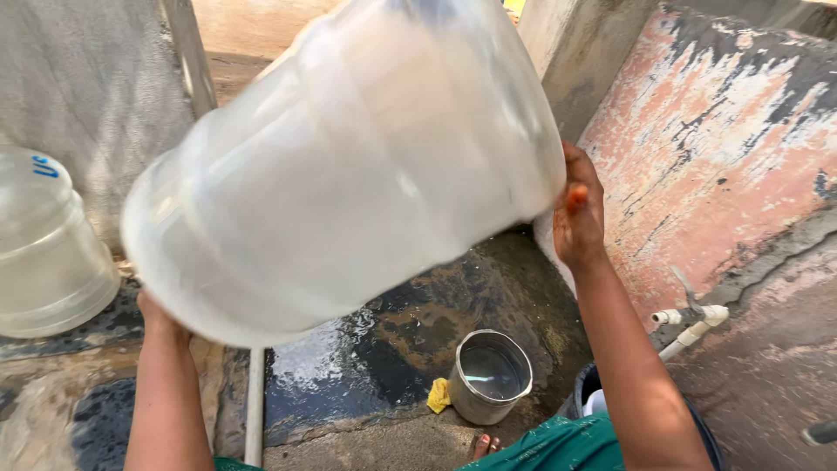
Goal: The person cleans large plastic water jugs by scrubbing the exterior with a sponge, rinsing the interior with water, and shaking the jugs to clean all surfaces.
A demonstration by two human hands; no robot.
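Note:
I hold a large translucent water jug point(349, 166) up in front of me, tilted on its side and blurred. My left hand point(159, 316) supports its rounded bottom at the lower left. My right hand point(577, 214) presses flat against its upper end at the right. The jug's neck and mouth are hidden from view. Below it lies a wet concrete floor point(384, 340).
A second translucent jug point(48, 249) stands at the left by a grey wall. A steel pot point(491, 375) with water sits on the wet floor, a yellow scrap point(438, 395) beside it. A white pipe with tap point(693, 324) runs along the peeling wall point(715, 148) at right.

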